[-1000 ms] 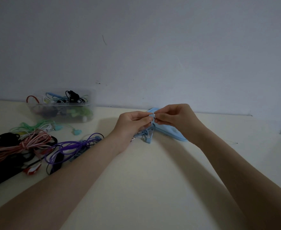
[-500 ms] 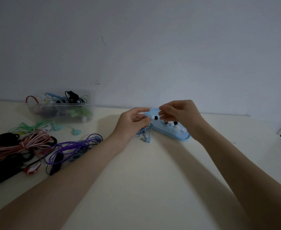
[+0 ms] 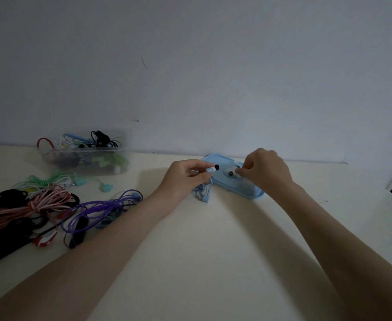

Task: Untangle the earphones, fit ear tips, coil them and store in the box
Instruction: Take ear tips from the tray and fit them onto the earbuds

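Dim, flat indoor light, bluish cast | soft shadows trail from your left hand (image 3: 185, 179) and right hand (image 3: 266, 172) down the table (image 3: 213, 262) beneath both forearms | no glare | wide-angle bend at frame edges | fine detail near your fingers soft, grainy.

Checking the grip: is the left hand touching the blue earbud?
Touching. The head view shows the left hand pinching the blue earbud between its fingertips, with no gap.
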The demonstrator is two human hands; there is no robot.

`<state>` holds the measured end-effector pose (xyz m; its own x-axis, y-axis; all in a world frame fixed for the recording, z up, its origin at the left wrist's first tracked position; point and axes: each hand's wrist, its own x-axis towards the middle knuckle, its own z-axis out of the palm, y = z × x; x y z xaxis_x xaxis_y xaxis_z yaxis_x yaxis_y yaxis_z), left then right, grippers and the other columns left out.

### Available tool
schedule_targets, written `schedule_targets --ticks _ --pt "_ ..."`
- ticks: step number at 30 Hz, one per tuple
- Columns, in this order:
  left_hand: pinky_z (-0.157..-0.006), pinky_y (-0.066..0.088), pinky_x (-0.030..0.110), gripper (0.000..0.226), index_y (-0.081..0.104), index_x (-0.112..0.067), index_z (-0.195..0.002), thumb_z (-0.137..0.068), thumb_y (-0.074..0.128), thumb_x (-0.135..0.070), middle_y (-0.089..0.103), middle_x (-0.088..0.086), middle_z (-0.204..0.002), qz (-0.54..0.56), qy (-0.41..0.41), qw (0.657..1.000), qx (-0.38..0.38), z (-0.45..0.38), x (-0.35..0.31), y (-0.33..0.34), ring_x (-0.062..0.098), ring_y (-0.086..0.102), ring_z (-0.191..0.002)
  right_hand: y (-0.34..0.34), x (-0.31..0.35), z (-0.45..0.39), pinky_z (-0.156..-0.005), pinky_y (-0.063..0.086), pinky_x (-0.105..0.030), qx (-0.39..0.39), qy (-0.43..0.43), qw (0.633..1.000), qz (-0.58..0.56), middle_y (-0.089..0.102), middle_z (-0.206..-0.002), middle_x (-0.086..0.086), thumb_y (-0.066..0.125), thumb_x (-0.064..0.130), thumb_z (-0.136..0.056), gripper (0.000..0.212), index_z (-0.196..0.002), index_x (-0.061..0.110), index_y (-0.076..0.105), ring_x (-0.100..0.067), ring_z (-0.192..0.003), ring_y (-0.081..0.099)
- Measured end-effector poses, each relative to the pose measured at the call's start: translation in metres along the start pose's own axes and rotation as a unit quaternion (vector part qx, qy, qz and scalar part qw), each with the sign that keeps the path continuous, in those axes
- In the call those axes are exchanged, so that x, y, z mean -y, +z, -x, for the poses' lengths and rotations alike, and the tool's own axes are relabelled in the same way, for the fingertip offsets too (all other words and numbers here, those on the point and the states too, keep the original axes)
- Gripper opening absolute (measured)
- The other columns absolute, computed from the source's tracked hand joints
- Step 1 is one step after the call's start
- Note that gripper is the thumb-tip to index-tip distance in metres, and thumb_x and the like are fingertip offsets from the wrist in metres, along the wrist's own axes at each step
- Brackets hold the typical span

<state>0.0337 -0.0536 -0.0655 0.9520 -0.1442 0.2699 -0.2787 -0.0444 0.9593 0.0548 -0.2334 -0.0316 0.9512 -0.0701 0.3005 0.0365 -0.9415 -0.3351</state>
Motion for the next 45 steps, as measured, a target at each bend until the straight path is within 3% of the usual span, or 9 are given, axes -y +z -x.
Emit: schedule_targets --ticks 3,9,16,19,23,27,34,40,45 --pt "-0.072 0.049 0.013 0.021 0.068 -0.021 -0.088 -0.081 0.066 -0.001 0.065 0.004 -0.087 -0.003 -0.005 1.000 0.012 -0.002 0.001 0.000 0.005 0.063 -0.072 0.004 -0.001 0.002 -0.061 0.038 -0.028 0.018 0.024 0.999 0.018 0.060 -0.083 -0.008 0.064 0.023 -0.082 0.012 -0.084 0.011 0.066 -0.027 -0.076 0.056" --pt "-0.070 0.050 0.016 0.019 0.063 -0.021 -0.085 -0.080 0.069 -0.004 0.065 -0.002 -0.088 -0.011 -0.016 1.000 0.018 -0.003 0.003 -0.001 0.008 0.064 -0.078 0.006 -0.009 -0.002 -0.070 0.052 -0.033 0.020 0.038 0.998 -0.041 0.068 -0.086 -0.011 0.063 0.008 -0.079 0.008 -0.082 0.011 0.070 -0.029 -0.082 0.063" --pt "-0.069 0.051 0.022 0.023 0.056 -0.019 -0.079 -0.075 0.075 -0.007 0.062 -0.003 -0.084 -0.069 0.010 0.997 -0.020 -0.006 0.005 0.001 0.007 0.060 -0.075 0.002 0.002 -0.003 -0.070 0.051 -0.027 -0.023 -0.065 0.993 -0.098 0.068 -0.085 -0.006 0.060 0.007 -0.083 0.013 -0.088 0.012 0.071 -0.018 -0.075 0.062" --pt "-0.065 0.050 0.017 0.023 0.057 -0.020 -0.078 -0.073 0.077 -0.008 0.063 -0.004 -0.082 -0.075 0.016 0.996 -0.046 -0.005 0.006 0.000 0.005 0.059 -0.073 -0.004 0.011 0.002 -0.059 0.051 -0.018 0.014 -0.058 0.978 -0.201 0.067 -0.072 -0.006 0.062 0.003 -0.081 0.011 -0.080 0.010 0.070 -0.006 -0.052 0.060" --pt "-0.068 0.051 0.015 0.022 0.058 -0.018 -0.076 -0.073 0.077 -0.006 0.063 -0.004 -0.077 -0.052 0.019 0.995 -0.085 -0.006 0.006 -0.003 0.007 0.060 -0.072 -0.012 0.020 0.010 -0.059 0.049 -0.014 0.146 -0.051 0.935 -0.318 0.069 -0.067 -0.009 0.063 -0.001 -0.082 0.010 -0.082 0.003 0.071 -0.009 -0.056 0.066" --pt "-0.073 0.051 0.024 0.023 0.055 -0.019 -0.076 -0.074 0.075 -0.007 0.063 -0.001 -0.079 -0.057 0.016 0.990 -0.125 -0.009 0.009 -0.003 0.013 0.061 -0.078 -0.012 0.026 0.014 -0.081 0.051 -0.021 0.204 -0.110 0.929 -0.287 0.072 -0.070 -0.006 0.067 0.001 -0.079 0.007 -0.079 0.006 0.073 -0.011 -0.068 0.069" --pt "-0.073 0.050 0.021 0.024 0.052 -0.021 -0.078 -0.078 0.067 -0.001 0.066 0.002 -0.093 -0.070 0.017 0.989 -0.132 -0.008 0.009 -0.002 0.011 0.062 -0.083 -0.007 0.041 0.022 -0.061 0.042 -0.011 0.264 -0.187 0.939 -0.113 0.061 -0.056 0.010 0.063 0.003 -0.079 0.020 -0.091 0.015 0.075 0.004 -0.049 0.053" --pt "-0.073 0.047 0.022 0.023 0.058 -0.022 -0.079 -0.088 0.056 -0.001 0.067 -0.002 -0.084 -0.063 0.040 0.992 -0.104 -0.009 0.008 -0.001 0.010 0.061 -0.082 -0.009 0.046 0.022 -0.067 0.042 -0.022 0.289 -0.228 0.930 -0.002 0.060 -0.065 0.008 0.063 0.012 -0.083 0.020 -0.098 0.020 0.073 -0.008 -0.067 0.054" --pt "-0.080 0.051 0.030 0.022 0.059 -0.025 -0.084 -0.088 0.056 -0.004 0.068 0.002 -0.095 -0.063 0.049 0.989 -0.121 -0.009 0.008 -0.003 0.015 0.063 -0.091 -0.009 0.031 0.015 -0.067 0.047 -0.008 0.205 -0.139 0.937 -0.247 0.068 -0.064 -0.001 0.065 0.001 -0.081 0.011 -0.081 0.010 0.072 -0.003 -0.056 0.063"
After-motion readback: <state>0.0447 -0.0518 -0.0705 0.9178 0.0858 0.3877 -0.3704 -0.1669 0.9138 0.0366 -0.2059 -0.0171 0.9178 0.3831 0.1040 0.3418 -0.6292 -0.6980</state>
